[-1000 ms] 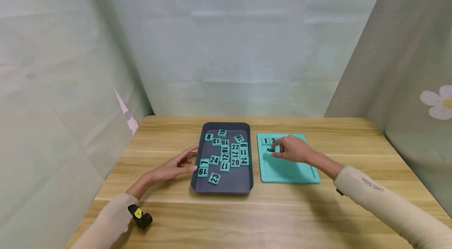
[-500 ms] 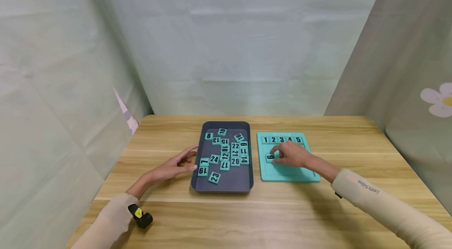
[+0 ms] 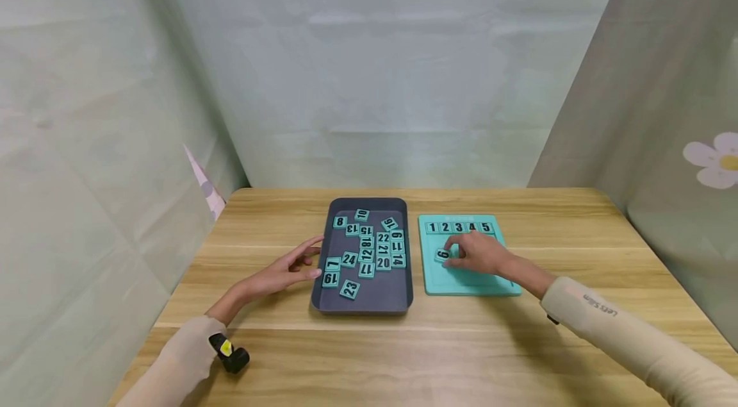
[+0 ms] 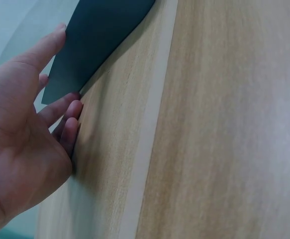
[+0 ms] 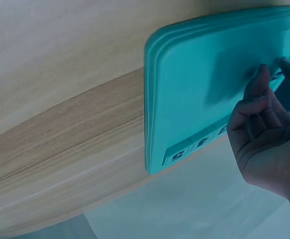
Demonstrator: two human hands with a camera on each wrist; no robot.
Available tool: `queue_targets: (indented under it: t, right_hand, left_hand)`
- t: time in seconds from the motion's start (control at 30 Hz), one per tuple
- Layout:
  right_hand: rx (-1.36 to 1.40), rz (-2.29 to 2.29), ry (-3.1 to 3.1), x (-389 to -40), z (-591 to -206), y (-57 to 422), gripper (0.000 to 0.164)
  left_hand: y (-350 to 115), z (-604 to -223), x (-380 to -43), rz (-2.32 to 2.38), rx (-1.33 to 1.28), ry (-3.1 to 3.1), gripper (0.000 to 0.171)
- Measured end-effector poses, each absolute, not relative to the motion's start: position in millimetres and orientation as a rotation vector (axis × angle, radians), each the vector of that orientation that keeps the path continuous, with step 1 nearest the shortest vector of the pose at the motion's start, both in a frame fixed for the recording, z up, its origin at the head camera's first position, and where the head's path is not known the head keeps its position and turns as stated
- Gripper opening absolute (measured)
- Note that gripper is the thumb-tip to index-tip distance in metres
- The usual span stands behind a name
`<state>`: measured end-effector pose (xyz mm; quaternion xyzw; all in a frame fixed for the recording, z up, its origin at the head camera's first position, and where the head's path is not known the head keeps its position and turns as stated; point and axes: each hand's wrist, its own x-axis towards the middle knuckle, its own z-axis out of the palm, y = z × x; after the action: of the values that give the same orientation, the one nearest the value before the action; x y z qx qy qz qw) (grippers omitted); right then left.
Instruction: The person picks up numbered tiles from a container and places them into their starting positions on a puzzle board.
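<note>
My right hand (image 3: pixel 481 253) pinches a small teal number tile (image 3: pixel 442 255) between thumb and fingers, over the left part of the teal puzzle board (image 3: pixel 461 285). The tile's digit is turned sideways; whether it reads 6 or 9, I cannot tell. Tiles 1 to 5 (image 3: pixel 459 227) stand in a row along the board's far edge. Left of the board is a dark grey tray (image 3: pixel 369 307) with several loose number tiles (image 3: pixel 366 254) at various angles. My left hand (image 4: pixel 30 119) is at the tray's left wall, fingers extended, fingertips at its side.
Both the tray and the board lie on a wooden table (image 3: pixel 369 362). Pale cloth (image 3: pixel 380 74) hangs behind the table and on both sides. A black wrist camera (image 3: pixel 230 356) sits on my left sleeve.
My right hand has moved nearer to me with the tile, uncovering the far row. In the last half second, the tile has turned slightly. My left hand stays at the tray.
</note>
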<state>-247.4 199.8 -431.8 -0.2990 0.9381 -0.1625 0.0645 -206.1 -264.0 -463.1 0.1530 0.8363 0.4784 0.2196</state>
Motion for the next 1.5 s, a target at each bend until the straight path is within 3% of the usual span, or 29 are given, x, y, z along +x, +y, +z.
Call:
queue_targets:
  t: [0.33, 0.6, 1.0, 1.23, 1.5]
  right_hand:
    - [-0.923, -0.515, 2.744, -254.2, -431.1, 201.9, 0.047]
    - [-0.985, -0.564, 2.746, -257.5, -438.6, 203.0, 0.032]
    - [-0.866, -0.567, 2.855, -268.0, -442.4, 190.9, 0.031]
    - [-0.797, -0.542, 2.901, -271.0, -438.5, 190.6, 0.038]
    - [-0.746, -0.528, 2.917, -274.9, -443.3, 189.0, 0.030]
  left_hand:
    - [-264.9, -463.6, -203.9, 1.320, 0.397, 2.310, 0.072]
    - [-264.8, -464.6, -201.6, 1.322, 0.393, 2.310, 0.072]
    - [-264.9, -462.7, -202.1, 1.312, 0.398, 2.324, 0.073]
    - [-263.9, -461.0, -204.6, 1.316, 0.412, 2.324, 0.072]
    - [-263.1, -460.5, -204.6, 1.313, 0.416, 2.323, 0.073]
